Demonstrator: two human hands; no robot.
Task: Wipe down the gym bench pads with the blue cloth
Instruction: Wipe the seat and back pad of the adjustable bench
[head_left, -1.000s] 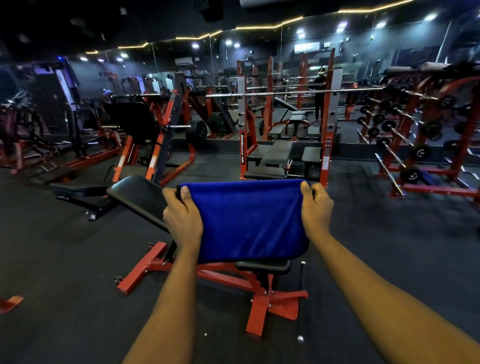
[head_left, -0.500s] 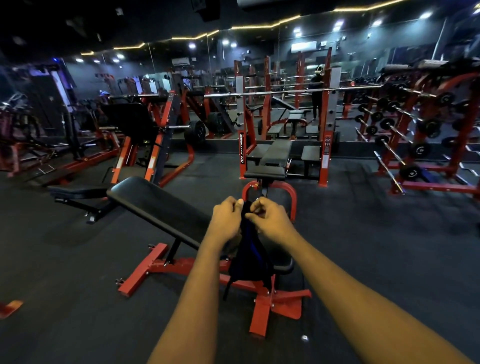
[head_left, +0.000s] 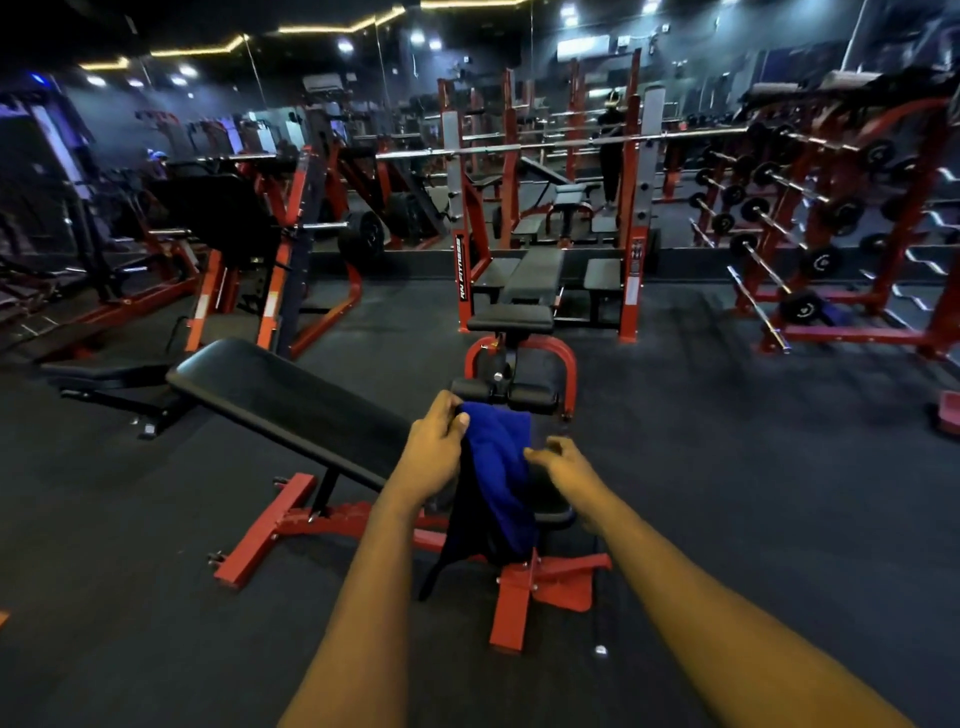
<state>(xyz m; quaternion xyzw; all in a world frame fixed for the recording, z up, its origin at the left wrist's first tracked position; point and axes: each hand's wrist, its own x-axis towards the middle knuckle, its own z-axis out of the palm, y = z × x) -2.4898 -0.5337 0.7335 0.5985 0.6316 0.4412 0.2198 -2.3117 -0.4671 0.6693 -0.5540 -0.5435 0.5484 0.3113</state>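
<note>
The blue cloth (head_left: 496, 478) hangs folded and bunched in front of me, above the seat end of a decline bench. My left hand (head_left: 434, 447) grips the cloth's top edge. My right hand (head_left: 563, 465) is just right of the cloth, fingers curled and loosely apart, touching its side at most. The bench's long black back pad (head_left: 291, 402) slopes up to the left on a red frame (head_left: 270, 535). Its seat pad (head_left: 553, 506) is mostly hidden behind the cloth. Black leg rollers (head_left: 530, 397) sit just beyond my hands.
A flat bench with a barbell rack (head_left: 530, 275) stands straight ahead. A low black bench (head_left: 104, 376) lies at the left. Red racks of barbells (head_left: 810, 228) fill the right side, more red machines the left. Dark rubber floor surrounds the bench.
The cloth went from spread wide between both hands to folded together. Now my right hand has come off its top edge and dropped to the side, leaving my left hand holding it.
</note>
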